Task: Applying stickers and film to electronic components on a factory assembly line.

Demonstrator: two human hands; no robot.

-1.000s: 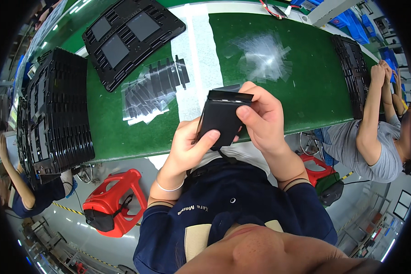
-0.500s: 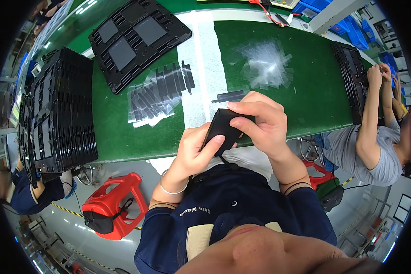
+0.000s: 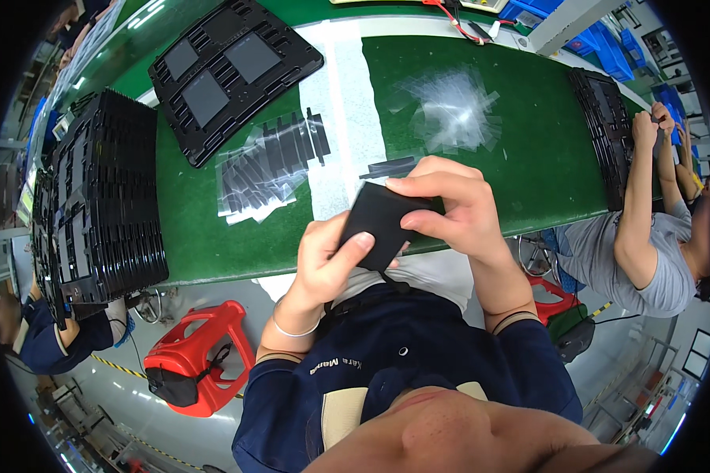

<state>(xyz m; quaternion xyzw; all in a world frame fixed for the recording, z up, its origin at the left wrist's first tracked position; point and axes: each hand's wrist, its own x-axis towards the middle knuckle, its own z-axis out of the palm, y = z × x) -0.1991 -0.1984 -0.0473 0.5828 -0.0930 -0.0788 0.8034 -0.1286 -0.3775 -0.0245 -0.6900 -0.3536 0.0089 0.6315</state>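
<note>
A flat black rectangular panel [image 3: 377,221] is held tilted between my two hands, over the near edge of the green table [image 3: 528,177]. My left hand [image 3: 327,256] grips its lower left side, thumb lying on the broad face. At the upper right my right hand [image 3: 457,206] pinches the panel, with thumb and forefinger by its edge. A short dark tab hangs from its lower end. Just beyond my hands lies a black strip [image 3: 390,167]. Farther left, several black strips on clear film [image 3: 268,162] overlap in a fan.
A black tray [image 3: 205,146] bearing dark panels lies at the far left. Tall tray stacks stand left [image 3: 122,197] and right [image 3: 603,118]. Clear film sheets [image 3: 457,114] lie in a loose pile. A red stool [image 3: 197,319] is below; a co-worker in a grey sleeve [image 3: 647,272] works at right.
The panel has turned so that more of its broad face shows. My left hand has shifted slightly left with it; my right hand keeps its pinch at the upper edge.
</note>
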